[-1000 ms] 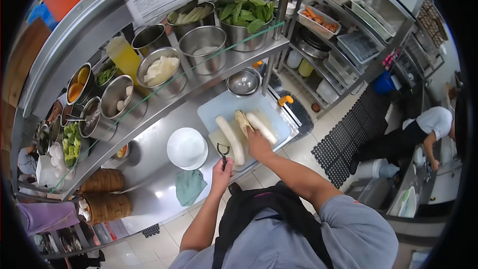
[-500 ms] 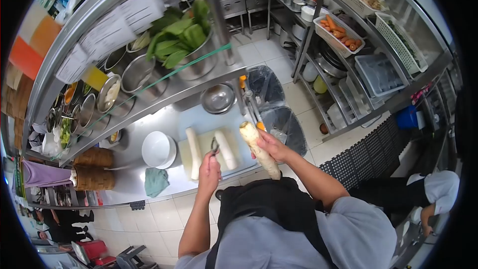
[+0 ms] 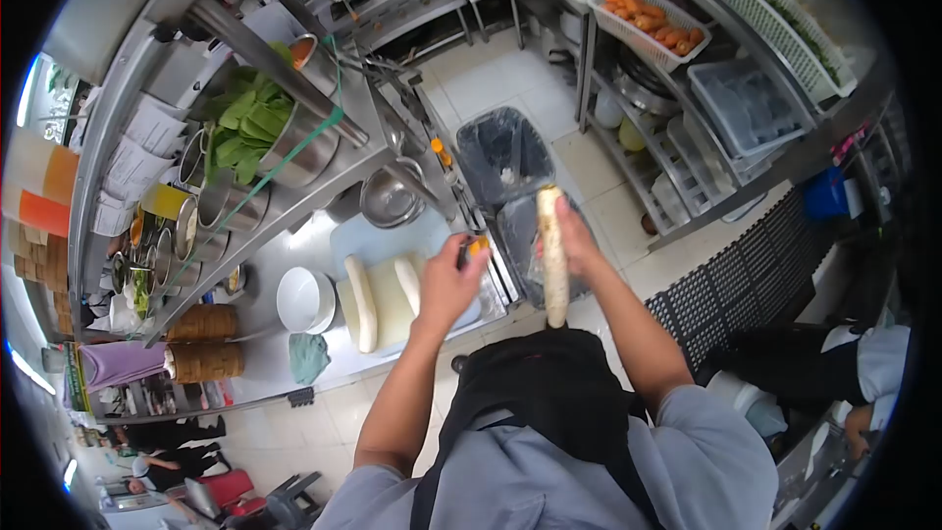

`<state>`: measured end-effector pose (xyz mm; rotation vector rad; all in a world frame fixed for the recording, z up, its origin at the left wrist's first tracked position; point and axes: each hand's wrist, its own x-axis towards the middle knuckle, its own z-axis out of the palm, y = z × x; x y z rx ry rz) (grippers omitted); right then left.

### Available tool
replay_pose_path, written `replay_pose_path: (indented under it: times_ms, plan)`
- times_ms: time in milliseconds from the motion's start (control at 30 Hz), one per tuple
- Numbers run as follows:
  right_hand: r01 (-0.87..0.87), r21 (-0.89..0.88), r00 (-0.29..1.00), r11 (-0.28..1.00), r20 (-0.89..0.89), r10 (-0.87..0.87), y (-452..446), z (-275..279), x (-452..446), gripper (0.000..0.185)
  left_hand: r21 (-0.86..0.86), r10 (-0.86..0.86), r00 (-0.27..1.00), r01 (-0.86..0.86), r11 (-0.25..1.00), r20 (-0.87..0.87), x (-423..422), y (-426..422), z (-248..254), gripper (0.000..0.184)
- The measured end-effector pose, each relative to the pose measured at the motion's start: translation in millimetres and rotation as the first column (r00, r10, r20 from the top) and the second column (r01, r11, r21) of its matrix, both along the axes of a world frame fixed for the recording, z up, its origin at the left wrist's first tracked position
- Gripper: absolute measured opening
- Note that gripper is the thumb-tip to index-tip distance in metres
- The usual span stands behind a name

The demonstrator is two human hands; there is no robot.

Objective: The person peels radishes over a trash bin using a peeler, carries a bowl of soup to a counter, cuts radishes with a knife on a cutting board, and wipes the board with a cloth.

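Observation:
My right hand [image 3: 579,240] grips a long, rough-skinned pale root [image 3: 552,260], held roughly upright in the picture, over the bins. To its left, my left hand [image 3: 451,280] is closed round the dark peeler [image 3: 465,251], which is partly hidden by the fingers and stands apart from the root. Two smooth white roots lie on the cutting board [image 3: 388,319]: one on the left [image 3: 361,304], the other [image 3: 408,283] partly behind my left wrist. White bowls [image 3: 305,300] and a green cloth [image 3: 308,358] are on the counter left of the board.
Black-lined bins [image 3: 505,152] stand on the floor past the counter's end. A metal bowl [image 3: 391,193] sits behind the board. An overhead shelf [image 3: 334,152] holds pots of vegetables. Racks with a carrot basket [image 3: 650,26] rise at the right. A co-worker [image 3: 834,363] is at far right.
The rough root has gone from the board into my right hand and over the bins. My left hand with the peeler has moved right, off the board. The view has turned right.

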<state>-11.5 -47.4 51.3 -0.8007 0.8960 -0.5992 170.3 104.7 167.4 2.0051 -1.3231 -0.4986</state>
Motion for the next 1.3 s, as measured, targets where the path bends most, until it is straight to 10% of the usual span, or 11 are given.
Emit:
replay_pose_path:
  times_ms: [100, 300, 500, 833, 933, 1100, 1300]
  plan:
    - [0.074, 0.109, 0.997, 0.991, 0.015, -0.076, -9, -32, -31, 0.067, -0.093, 0.282, 0.946, -0.299, 0.95, -0.159, 73, 32, -71, 0.03]
    - [0.291, 0.127, 0.954, 0.948, -0.108, -0.279, 24, -81, -76, 0.077, 0.192, 0.692, 0.373, -0.782, 0.593, -0.618, 309, 54, -135, 0.031]
    - [0.466, 0.133, 0.873, 0.875, -0.228, -0.431, 80, -126, -96, 0.064, 0.117, 0.7, 0.428, -0.802, 0.586, -0.571, 482, -24, -201, 0.025]
    - [0.606, 0.119, 0.791, 0.786, -0.188, -0.582, 150, -108, -72, 0.06, 0.16, 0.585, 0.251, -0.813, 0.56, -0.771, 506, -32, -226, 0.02]
    - [0.599, 0.12, 0.801, 0.792, -0.124, -0.586, 148, -94, -54, 0.058, 0.04, 0.431, 0.446, -0.657, 0.752, -0.785, 503, 1, -219, 0.024]
    - [0.577, 0.108, 0.815, 0.809, -0.132, -0.564, 129, -74, -33, 0.059, 0.029, 0.56, 0.523, -0.714, 0.699, -0.642, 497, 57, -216, 0.024]
    - [0.503, 0.056, 0.858, 0.862, -0.146, -0.492, 109, -34, -1, 0.064, 0.085, 0.43, 0.312, -0.719, 0.69, -0.847, 435, 106, -110, 0.013]
